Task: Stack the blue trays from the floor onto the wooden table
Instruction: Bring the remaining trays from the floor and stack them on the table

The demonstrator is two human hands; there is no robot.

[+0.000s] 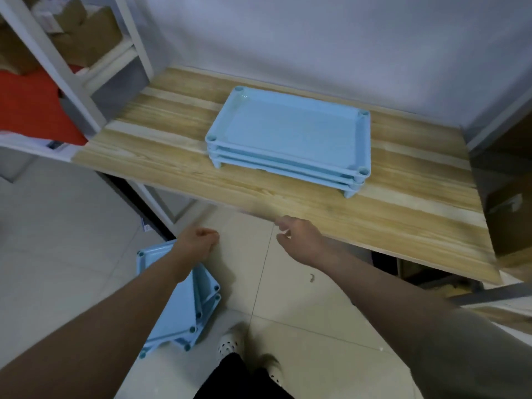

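Both hands are free: the left hand [201,243] has its fingers clenched on nothing, the right hand [299,240] hangs with loose fingers. Three blue trays [288,133] are stacked on the wooden surface [172,168]; the remaining trays [184,306] lie crooked on the tiled floor [288,326], so a careless lift may drag a neighbouring tray or misalign the stack. A white shelf rack [72,82] stands to the left, beside the pale wall [316,38].
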